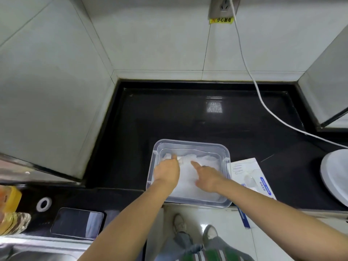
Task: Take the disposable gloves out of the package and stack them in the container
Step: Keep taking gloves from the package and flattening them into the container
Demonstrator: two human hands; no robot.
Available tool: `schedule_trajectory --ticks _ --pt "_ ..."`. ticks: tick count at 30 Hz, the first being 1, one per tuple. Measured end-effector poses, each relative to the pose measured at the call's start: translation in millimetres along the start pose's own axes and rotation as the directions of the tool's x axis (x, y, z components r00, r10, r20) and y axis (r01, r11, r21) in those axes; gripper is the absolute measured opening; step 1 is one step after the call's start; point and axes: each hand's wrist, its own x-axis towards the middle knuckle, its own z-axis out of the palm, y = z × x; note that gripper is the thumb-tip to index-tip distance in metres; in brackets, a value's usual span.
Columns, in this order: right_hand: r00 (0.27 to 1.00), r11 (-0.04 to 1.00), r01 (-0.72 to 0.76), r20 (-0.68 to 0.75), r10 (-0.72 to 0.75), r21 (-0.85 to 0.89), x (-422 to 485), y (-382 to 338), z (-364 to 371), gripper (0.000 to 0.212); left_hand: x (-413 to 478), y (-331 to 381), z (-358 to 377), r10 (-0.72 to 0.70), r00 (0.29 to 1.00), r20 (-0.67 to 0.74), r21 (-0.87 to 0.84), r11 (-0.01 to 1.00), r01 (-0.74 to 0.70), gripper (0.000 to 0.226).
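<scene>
Left hand [166, 174], right hand [207, 178] on gloves [188, 179], one container [190, 142].

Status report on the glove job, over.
Left hand and right hand inside the container, fingers outstretched on the gloves. Gloves piled in it. Package flat on the counter beside it. Nothing blocking.

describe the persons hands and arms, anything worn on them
Left hand and right hand are both bare, with no gloves, rings, watch or bands in view. No sleeves show anywhere up to the frame edge.
</scene>
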Motion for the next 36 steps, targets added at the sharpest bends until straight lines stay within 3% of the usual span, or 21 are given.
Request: schedule_trajectory --ticks 3,5,7,9,10,12,13,17,24,26,28,30,33,36 --pt "0.996 0.998 -0.059 0.068 0.057 0.024 8.2 -1.7 12.0 0.091 1.2 0.2 3.4 -0.024 0.996 -0.082 -0.052 0.998 0.02 0.047" --pt "0.993 0.996 -0.086 0.076 0.085 0.008 14.2 -2.6 17.0 0.094 1.7 4.3 0.9 0.087 0.96 -0.268 0.046 0.996 -0.077 0.041" --pt "0.99 0.994 -0.106 0.089 0.107 -0.019 15.6 -4.1 18.4 0.093 0.3 12.0 -4.6 0.228 0.9 -0.372 0.024 0.971 -0.237 0.038" --pt "0.989 0.993 -0.113 0.088 0.117 -0.044 16.1 -5.2 20.2 0.094 0.8 17.8 -4.4 0.264 0.931 -0.251 -0.059 0.956 -0.287 0.038" --pt "0.989 0.992 -0.115 0.085 0.119 -0.054 16.1 -5.4 21.8 0.095 2.5 18.7 -0.3 0.237 0.966 -0.107 -0.102 0.964 -0.247 0.041" --pt "0.987 0.99 -0.122 0.095 0.128 -0.072 16.4 -5.4 23.3 0.1 6.9 13.4 12.8 0.141 0.969 0.204 -0.13 0.985 -0.116 0.065" --pt "0.985 0.989 -0.128 0.104 0.135 -0.072 17.0 -4.3 23.7 0.102 9.1 8.1 20.2 0.093 0.953 0.289 -0.131 0.99 -0.056 0.08" --pt "0.977 0.984 -0.172 0.118 0.177 -0.048 18.4 3.1 24.1 0.108 13.6 -7.5 39.9 -0.004 0.94 0.342 -0.122 0.991 0.049 0.11" --pt "0.982 0.99 -0.139 0.136 0.134 0.028 7.7 -2.9 12.5 0.101 10.4 -3.7 35.3 -0.029 0.921 0.39 -0.083 0.994 0.067 0.114" --pt "0.997 0.996 -0.056 0.066 0.051 0.07 0.1 -1.1 0.7 0.095 6.1 -2.6 27.8 -0.016 0.936 0.352 -0.066 0.997 0.041 0.101" --pt "0.988 0.983 0.099 -0.135 -0.079 0.151 -11.7 4.7 -14.1 0.068 0.8 1.0 16.6 0.016 0.977 0.213 -0.024 1.0 -0.011 0.076" --pt "0.93 0.933 0.235 -0.344 -0.133 0.273 -26.7 15.1 -32.0 0.036 -3.9 8.0 3.4 0.046 0.999 0.011 -0.025 0.999 -0.046 0.05" --pt "0.828 0.889 0.318 -0.554 -0.09 0.331 -43.7 45.6 -53.1 0.013 -12.6 29.1 -15.8 0.089 0.977 -0.192 -0.13 0.985 -0.115 0.027" --pt "0.823 0.91 0.209 -0.567 0.034 0.359 -59.4 86.2 -56.2 0.012 -26.4 66.9 -32.9 0.14 0.949 -0.283 -0.246 0.945 -0.213 0.02"
